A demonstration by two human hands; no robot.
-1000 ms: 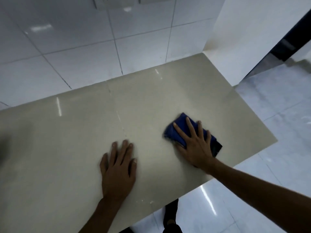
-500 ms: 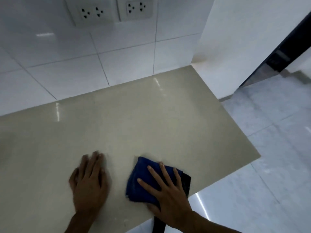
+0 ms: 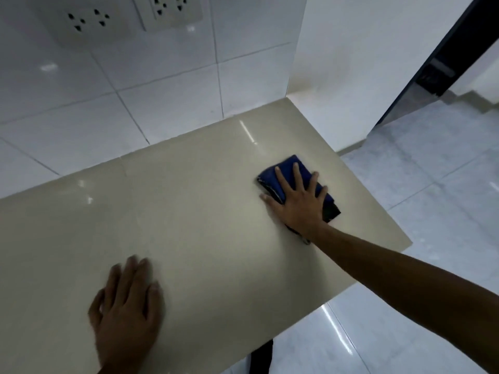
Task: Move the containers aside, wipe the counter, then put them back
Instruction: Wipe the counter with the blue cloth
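A glossy beige counter (image 3: 194, 211) fills the middle of the head view. My right hand (image 3: 298, 202) presses flat, fingers spread, on a folded dark blue cloth (image 3: 287, 171) near the counter's right end. My left hand (image 3: 128, 317) lies flat on the counter near its front edge, fingers apart, holding nothing. No containers are in view.
A white tiled wall (image 3: 135, 90) with two socket plates (image 3: 172, 9) backs the counter. A white side wall (image 3: 364, 63) meets its far right corner. The counter's right and front edges drop to a pale tiled floor (image 3: 432, 198). A dark doorway (image 3: 453, 55) is at the right.
My right hand has slid the blue cloth from the front edge out to the far right of the counter. My left hand stayed flat near the front. The view tilted up.
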